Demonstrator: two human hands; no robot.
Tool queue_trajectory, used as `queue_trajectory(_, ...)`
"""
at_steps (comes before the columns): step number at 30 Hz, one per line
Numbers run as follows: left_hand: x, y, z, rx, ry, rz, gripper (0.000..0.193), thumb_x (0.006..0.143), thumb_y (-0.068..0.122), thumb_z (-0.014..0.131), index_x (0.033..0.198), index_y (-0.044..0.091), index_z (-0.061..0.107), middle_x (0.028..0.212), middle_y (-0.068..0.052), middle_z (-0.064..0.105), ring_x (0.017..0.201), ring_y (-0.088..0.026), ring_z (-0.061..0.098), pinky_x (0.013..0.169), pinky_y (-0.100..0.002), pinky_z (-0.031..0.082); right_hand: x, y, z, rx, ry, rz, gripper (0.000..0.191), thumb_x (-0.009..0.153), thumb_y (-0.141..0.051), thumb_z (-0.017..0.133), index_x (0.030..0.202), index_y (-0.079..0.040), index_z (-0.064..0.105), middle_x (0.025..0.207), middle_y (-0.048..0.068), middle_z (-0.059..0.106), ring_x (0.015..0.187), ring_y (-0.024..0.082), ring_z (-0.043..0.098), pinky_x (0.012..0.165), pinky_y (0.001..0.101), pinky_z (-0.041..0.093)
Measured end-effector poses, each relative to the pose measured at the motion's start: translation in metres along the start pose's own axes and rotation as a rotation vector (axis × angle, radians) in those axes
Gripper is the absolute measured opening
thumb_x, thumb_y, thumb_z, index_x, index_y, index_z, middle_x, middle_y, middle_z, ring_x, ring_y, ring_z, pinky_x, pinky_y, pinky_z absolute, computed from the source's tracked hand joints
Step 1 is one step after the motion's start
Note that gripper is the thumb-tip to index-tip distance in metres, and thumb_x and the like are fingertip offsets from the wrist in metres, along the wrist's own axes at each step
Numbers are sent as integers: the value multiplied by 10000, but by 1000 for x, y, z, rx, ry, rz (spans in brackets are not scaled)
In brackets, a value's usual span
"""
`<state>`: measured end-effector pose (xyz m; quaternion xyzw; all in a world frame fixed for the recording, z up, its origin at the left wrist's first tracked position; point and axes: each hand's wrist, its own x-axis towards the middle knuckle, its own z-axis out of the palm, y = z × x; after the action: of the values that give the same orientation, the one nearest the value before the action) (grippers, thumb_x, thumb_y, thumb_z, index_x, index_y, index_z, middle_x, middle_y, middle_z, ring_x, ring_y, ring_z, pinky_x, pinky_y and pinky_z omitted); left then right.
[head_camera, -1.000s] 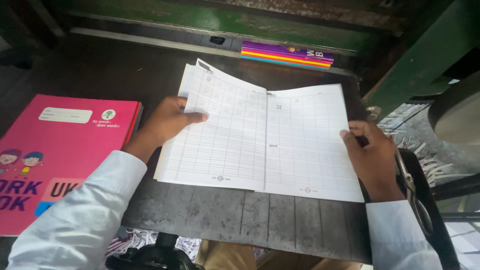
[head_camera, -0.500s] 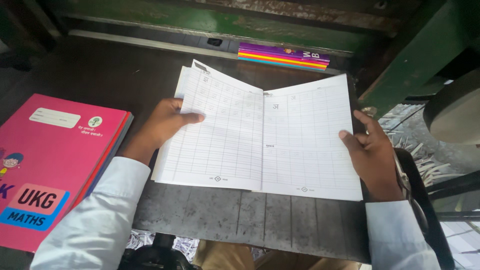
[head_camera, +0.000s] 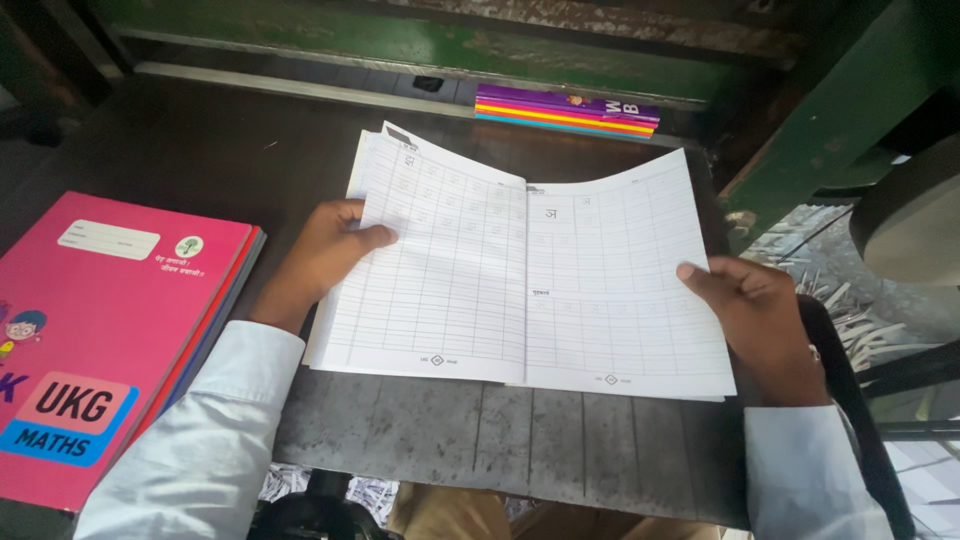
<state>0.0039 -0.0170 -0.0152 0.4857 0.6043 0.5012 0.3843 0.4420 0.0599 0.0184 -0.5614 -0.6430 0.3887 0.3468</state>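
Noted: stack of pink-covered books (head_camera: 95, 340) at left on dark worn table (head_camera: 560, 450), bundle of striped multicoloured book spines (head_camera: 565, 110) against green metal frame (head_camera: 400, 40) at rear, shredded paper trimmings (head_camera: 850, 320) at right.

Left hand (head_camera: 325, 255) and right hand (head_camera: 765, 320) lie apart, thumbs pressed inward, both forearms in pale sleeves.

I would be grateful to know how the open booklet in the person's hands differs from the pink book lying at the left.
The open booklet is spread wide, showing white pages ruled in grids; the pink book is shut, showing only its cover.
The left hand and right hand grip the open booklet's edges; the pink book lies untouched.
The open booklet's pages curl upward; the pink book lies flat on a stack.
Both rest on the dark worktable.
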Motion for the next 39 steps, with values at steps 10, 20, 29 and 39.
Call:
queue_trajectory(10, -1, 0, 0, -56, -27, 54, 320, 847, 67, 689, 1146, -38, 730, 1010, -130, 776, 874, -178, 732, 778, -308, 572, -2, 4, -13, 143, -101, 292, 410, 872, -211, 718, 1155, 85, 711, 957, 269, 761, 814, 302, 754, 726, 378, 587)
queue_trajectory(20, 0, -3, 0, -63, -15, 39, 309, 844, 64, 692, 1130, -49, 720, 1006, -132, 774, 872, -184, 737, 778, -312, 574, 9, 24, -24, 446, -271, 214, 502, 859, -195, 643, 1233, 141, 628, 1058, 300, 738, 967, 349, 733, 846, 422, 556)
queue_trajectory(29, 1, -4, 1, -44, -8, 54, 315, 849, 92, 701, 1131, -46, 724, 992, -121, 777, 855, -173, 733, 766, -308, 571, 0, 20, -17, 597, -327, 56, 451, 1013, -256, 575, 1302, 88, 614, 1090, 209, 723, 976, 246, 697, 854, 374, 542)
queue_trajectory(39, -1, 1, 1, -35, -6, 77, 311, 846, 84, 700, 1121, -57, 728, 983, -126, 777, 841, -167, 728, 754, -303, 572, -5, -30, 6, 597, -245, 3, 539, 987, -333, 573, 1360, 56, 576, 1124, 197, 700, 1002, 237, 686, 867, 354, 534)
